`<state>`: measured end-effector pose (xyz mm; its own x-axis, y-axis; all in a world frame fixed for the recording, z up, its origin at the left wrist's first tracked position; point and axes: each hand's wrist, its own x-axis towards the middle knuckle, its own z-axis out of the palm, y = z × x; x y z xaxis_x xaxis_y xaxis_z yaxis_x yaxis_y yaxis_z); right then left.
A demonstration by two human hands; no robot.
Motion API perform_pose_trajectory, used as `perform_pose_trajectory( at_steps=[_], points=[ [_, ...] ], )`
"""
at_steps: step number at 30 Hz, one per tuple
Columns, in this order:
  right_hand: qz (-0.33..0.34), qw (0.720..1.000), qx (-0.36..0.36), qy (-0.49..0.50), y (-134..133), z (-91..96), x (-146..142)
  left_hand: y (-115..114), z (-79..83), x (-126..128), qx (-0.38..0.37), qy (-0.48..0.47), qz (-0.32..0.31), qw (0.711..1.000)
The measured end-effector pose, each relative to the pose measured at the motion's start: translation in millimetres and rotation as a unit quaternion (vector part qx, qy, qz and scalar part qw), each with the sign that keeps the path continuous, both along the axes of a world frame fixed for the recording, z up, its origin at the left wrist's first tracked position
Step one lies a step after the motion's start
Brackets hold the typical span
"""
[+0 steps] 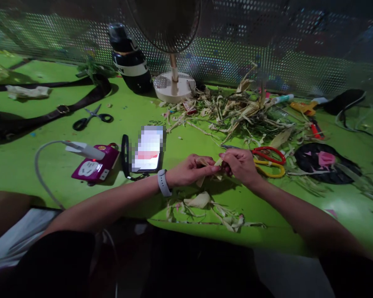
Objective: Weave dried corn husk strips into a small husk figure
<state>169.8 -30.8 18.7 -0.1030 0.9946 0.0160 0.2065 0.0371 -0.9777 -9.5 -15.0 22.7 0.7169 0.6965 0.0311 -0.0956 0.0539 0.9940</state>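
Note:
Over the near part of the green table (186,145), my left hand (192,170) and my right hand (241,165) meet. Between their fingertips is a pale strip of dried corn husk (218,162), pinched by both. Its lower part is partly covered by my fingers. Just beyond my right hand lie scissors with red and yellow handles (270,155), their blades partly hidden. Below my hands, husk scraps (200,200) are scattered along the table's near edge. Behind them rises a tangled pile of dry husks (247,109).
A lit phone (149,149) and a purple power socket (95,163) with a white plug are to the left. Black scissors (92,118), a dark bottle (132,68) and a fan (174,87) stand or lie farther back. An orange glue gun (303,108) lies right.

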Motion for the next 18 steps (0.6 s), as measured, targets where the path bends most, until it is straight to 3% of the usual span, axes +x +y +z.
perform_pose_trajectory(
  at_steps=[4,9,14,16,18],
  points=[
    [0.036,0.999,0.003,-0.007,6.0,-3.1,6.5,3.7,-5.8,-0.1,-0.033,-0.003,0.019,0.999],
    [0.087,0.996,-0.014,-0.029,4.4,0.2,11.3,4.6,-19.1,3.2,-0.144,-0.092,0.076,0.982],
    [0.102,0.993,-0.054,-0.016,-3.6,1.3,3.5,3.0,-13.0,3.7,-0.072,-0.074,0.093,0.99],
    [0.098,0.995,-0.019,-0.027,-6.2,1.3,-0.2,2.1,-11.2,4.4,-0.049,-0.065,0.119,0.99],
    [0.087,0.991,0.069,-0.078,-8.5,1.1,-3.3,0.7,-12.3,5.8,-0.034,-0.055,0.17,0.983]
  ],
)
